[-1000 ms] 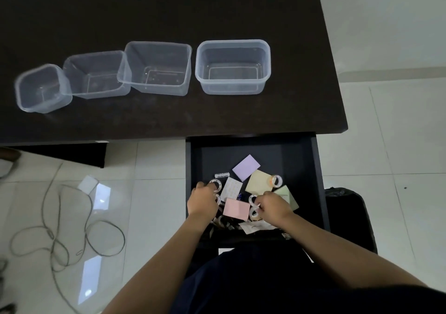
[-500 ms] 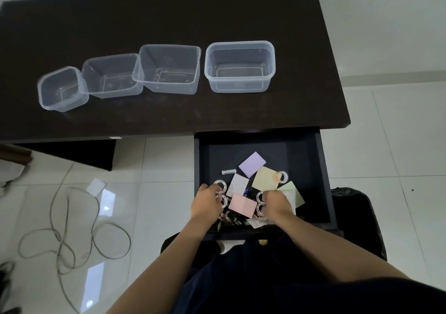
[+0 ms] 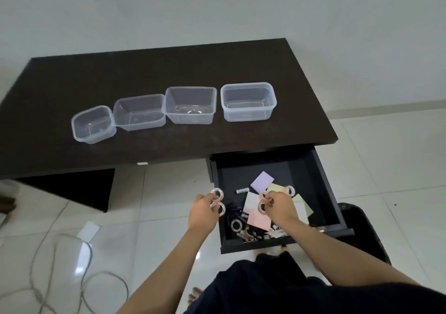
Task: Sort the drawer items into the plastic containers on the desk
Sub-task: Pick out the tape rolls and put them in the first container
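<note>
Two tape rolls (image 3: 218,200) are pinched in the left hand (image 3: 203,213) beside the open drawer (image 3: 321,181). Over its notes, the right hand (image 3: 280,206) has fingers curled round more rolls (image 3: 263,204); four containers (image 3: 248,101) sit on the desk (image 3: 169,67)

desk (image 3: 169,72) dark brown, drawer (image 3: 321,176) black inside. containers (image 3: 248,102) clear plastic. notes: purple (image 3: 262,182), pale yellow (image 3: 275,188), pink (image 3: 259,219), white (image 3: 251,201), light green (image 3: 304,204). tape rolls (image 3: 217,194) clear with tan cores. floor (image 3: 156,193) glossy white tile, cable (image 3: 60,277) grey, wall (image 3: 217,7) off-white.
</note>
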